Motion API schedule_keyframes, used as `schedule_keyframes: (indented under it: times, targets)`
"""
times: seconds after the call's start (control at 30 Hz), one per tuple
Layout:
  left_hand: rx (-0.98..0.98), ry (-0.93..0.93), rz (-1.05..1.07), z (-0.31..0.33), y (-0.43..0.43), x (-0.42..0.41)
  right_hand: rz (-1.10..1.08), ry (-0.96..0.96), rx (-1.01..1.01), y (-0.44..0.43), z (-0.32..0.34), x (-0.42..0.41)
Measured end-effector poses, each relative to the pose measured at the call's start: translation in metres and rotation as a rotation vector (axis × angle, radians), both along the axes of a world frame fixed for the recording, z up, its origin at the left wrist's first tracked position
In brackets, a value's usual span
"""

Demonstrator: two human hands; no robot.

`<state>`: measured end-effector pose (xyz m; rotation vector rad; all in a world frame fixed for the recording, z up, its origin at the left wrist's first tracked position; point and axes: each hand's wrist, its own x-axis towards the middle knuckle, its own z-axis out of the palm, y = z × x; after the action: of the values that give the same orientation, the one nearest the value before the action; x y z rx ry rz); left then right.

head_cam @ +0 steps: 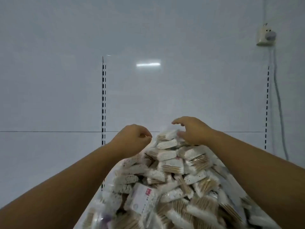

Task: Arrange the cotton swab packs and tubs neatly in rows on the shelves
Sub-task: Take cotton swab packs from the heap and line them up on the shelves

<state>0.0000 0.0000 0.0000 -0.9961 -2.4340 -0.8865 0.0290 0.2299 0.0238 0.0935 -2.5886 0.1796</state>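
Observation:
A big clear plastic bag (165, 179) stuffed with several cotton swab packs fills the lower middle of the view. The packs are small and white with wooden sticks showing. My left hand (133, 138) is at the bag's upper left, its fingers curled and pinching the clear plastic near the top. My right hand (191, 129) is at the bag's top right, fingers bent, thumb against the plastic by the topmost packs (166, 139). No tubs are in view.
A white back panel (148, 88) rises behind the bag, with slotted shelf uprights on the left (103, 103) and right (267, 106). A wall socket with a plug (264, 36) and its cable (279, 100) hang at the far right.

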Motion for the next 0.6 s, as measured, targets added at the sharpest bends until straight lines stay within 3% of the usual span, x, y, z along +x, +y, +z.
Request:
schedule_keyframes:
  times: [0.13,0.23,0.37,0.5,0.6]
  targets:
    - [-0.010,-0.031,-0.043,0.007,0.011,-0.040,-0.042,-0.169,0.007,-0.012,0.006,-0.024]
    - [-0.071,-0.036,-0.075,0.006,0.019,-0.061,-0.036,-0.182,0.072,-0.009,0.010,-0.032]
    - [-0.029,0.018,-0.075,0.011,0.029,-0.079,0.040,-0.064,0.083,-0.004,0.013,-0.040]
    - [0.041,0.059,-0.144,0.015,0.039,-0.081,0.135,0.116,-0.094,-0.003,0.021,-0.043]
    - [0.076,0.123,-0.184,0.020,0.048,-0.079,0.251,0.139,-0.133,-0.015,0.030,-0.040]
